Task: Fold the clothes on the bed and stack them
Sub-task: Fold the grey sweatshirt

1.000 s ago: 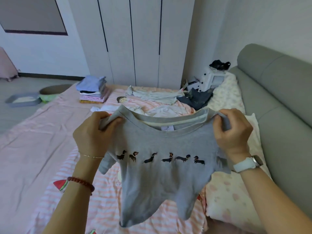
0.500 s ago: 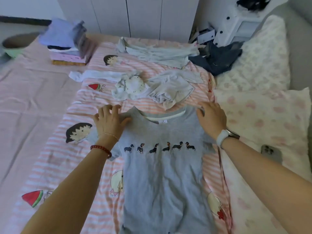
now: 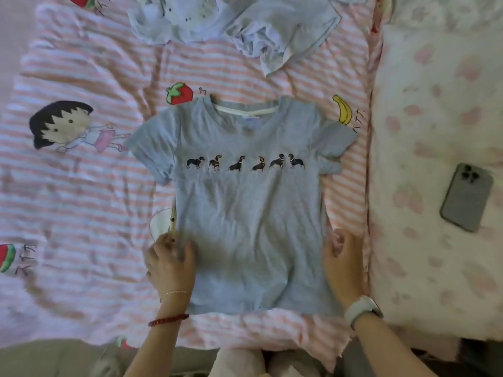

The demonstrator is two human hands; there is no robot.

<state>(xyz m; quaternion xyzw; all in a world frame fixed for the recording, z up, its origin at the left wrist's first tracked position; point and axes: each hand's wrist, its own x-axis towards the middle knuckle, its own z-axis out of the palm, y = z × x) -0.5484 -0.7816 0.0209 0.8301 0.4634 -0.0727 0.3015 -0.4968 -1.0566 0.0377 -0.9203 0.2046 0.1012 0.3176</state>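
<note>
A grey T-shirt (image 3: 245, 208) with a row of small dog prints lies flat and face up on the pink striped sheet (image 3: 81, 191), collar pointing away from me. My left hand (image 3: 170, 265) is at the shirt's lower left side edge, thumb on top of the cloth and fingers curled at the edge, pinching it. At the lower right side edge my right hand (image 3: 341, 265), which wears a white watch, curls its fingers round the cloth. Both sleeves are spread out to the sides.
Crumpled white clothes (image 3: 231, 20) lie beyond the shirt's collar. A floral quilt (image 3: 435, 104) covers the right side, with a grey phone (image 3: 466, 197) lying on it. The near edge of the bed runs along the bottom of the view.
The shirt went from held up in the air to lying flat on the sheet. Both hands slid from its shoulders down to its lower side edges, and the view tilted down.
</note>
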